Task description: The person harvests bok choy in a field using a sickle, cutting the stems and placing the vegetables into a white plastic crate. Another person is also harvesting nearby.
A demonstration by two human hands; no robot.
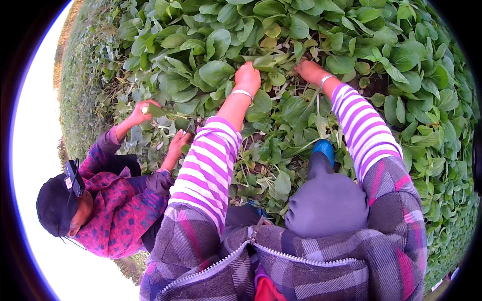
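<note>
Both my hands reach forward into a dense bed of broad-leaved green vegetable plants point(216, 73). My left hand point(247, 77), with a metal bangle at the wrist, is closed around the stalks of a leafy plant point(272, 60) that lies towards the right. Low among the stems, by a patch of bare soil, is my right hand point(310, 71), also with a bangle; its fingertips are hidden in the foliage, so whether it grips anything cannot be told. Loose leaves and stems point(297, 113) lie below the hands.
A co-worker point(113, 210) in a dark cap crouches at the left, both hands among the plants. My knee point(327, 205) and blue shoe point(324, 150) are below my right hand. Cut or fallen leaves point(278, 182) cover the ground near my feet. Standing plants point(410, 56) extend along the right.
</note>
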